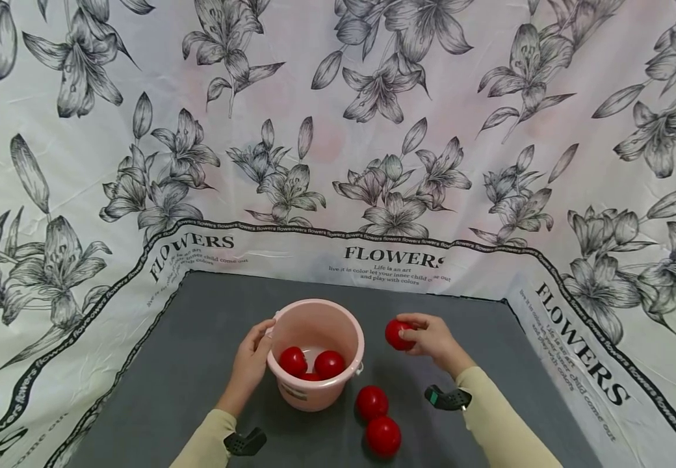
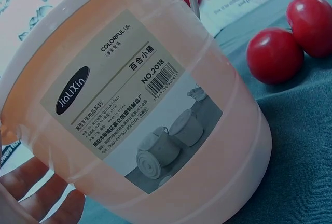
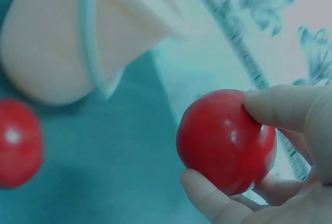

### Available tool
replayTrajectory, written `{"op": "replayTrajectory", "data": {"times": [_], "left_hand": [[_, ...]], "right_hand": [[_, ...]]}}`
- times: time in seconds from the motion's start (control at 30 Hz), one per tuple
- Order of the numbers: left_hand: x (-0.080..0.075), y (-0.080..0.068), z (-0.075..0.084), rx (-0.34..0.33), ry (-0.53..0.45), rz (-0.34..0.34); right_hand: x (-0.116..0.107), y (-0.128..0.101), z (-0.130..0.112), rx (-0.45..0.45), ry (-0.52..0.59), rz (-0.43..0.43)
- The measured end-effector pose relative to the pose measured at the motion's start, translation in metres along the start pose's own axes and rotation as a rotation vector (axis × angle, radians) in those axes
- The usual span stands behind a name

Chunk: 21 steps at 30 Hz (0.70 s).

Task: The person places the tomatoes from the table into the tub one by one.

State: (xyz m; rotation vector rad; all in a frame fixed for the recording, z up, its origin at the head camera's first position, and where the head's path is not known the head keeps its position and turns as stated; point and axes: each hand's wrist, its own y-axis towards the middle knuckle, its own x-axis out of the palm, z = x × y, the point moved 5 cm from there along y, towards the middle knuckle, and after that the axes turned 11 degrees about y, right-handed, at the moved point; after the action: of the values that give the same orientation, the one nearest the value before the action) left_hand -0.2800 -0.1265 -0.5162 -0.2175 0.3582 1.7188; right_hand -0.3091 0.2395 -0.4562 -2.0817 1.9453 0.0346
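Observation:
A pink plastic bucket (image 1: 314,383) stands on the grey mat, with three red balls (image 1: 329,364) inside. My left hand (image 1: 254,359) holds the bucket's left wall, thumb up at the rim. In the left wrist view the labelled bucket (image 2: 155,105) fills the frame, with my fingers (image 2: 36,193) at its lower left. To the right of the bucket, my right hand (image 1: 426,338) pinches a red ball (image 1: 395,333) just above the mat. In the right wrist view the thumb and fingers (image 3: 207,198) curl round that ball (image 3: 223,141), with the bucket (image 3: 62,42) beyond.
Two more red balls (image 1: 371,402) (image 1: 383,435) lie together on the grey mat (image 1: 197,364) in front of the bucket, and also show as balls (image 2: 274,55) (image 2: 311,16) in the left wrist view. A white floral cloth (image 1: 338,130) rises behind and on both sides.

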Motion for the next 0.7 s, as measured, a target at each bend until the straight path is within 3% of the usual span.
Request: {"op": "replayTrajectory", "data": {"times": [0.17, 0.4, 0.7], "left_hand": [[-0.001, 0.000, -0.002, -0.012, -0.002, -0.007], [-0.001, -0.001, -0.001, -0.008, -0.008, -0.019], [-0.001, -0.001, 0.001, -0.004, -0.031, -0.022]], "right_hand": [[0.006, 0.005, -0.034, -0.032, 0.014, -0.044], [0.036, 0.000, -0.068, -0.072, -0.008, -0.126], [0.085, -0.005, -0.078, -0.115, -0.038, -0.225]]}}
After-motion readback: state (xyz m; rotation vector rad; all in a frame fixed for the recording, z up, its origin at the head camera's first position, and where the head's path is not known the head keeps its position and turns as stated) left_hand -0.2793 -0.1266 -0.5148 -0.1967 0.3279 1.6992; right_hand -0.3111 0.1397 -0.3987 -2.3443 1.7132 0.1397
